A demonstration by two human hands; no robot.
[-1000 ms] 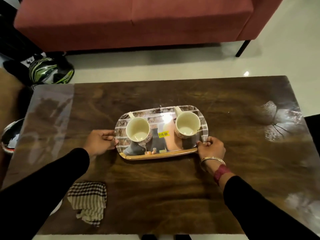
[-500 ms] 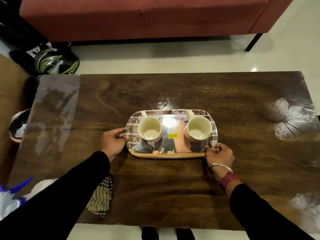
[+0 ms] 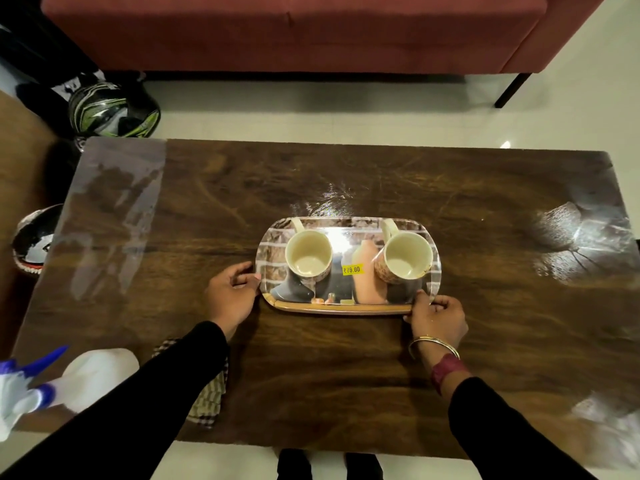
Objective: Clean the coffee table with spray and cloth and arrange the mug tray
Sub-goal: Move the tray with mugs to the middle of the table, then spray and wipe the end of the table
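A glossy printed tray with a yellow price sticker sits in the middle of the dark wooden coffee table. Two cream mugs stand on it, the left mug and the right mug, handles pointing away from me. My left hand holds the tray's left edge. My right hand grips its near right corner, thumb on the rim. A checked cloth lies near the table's front left, partly under my left sleeve. A white spray bottle with a blue trigger stands at the front left corner.
A red sofa runs along the far side of the table. Helmets lie on the floor at the left: a green and black helmet and another helmet. Pale floral marks show on the table's right end.
The tray, held at both ends, has shifted slightly right and towards the table's middle. The view has dropped back, bringing the spray bottle into sight at the front left.
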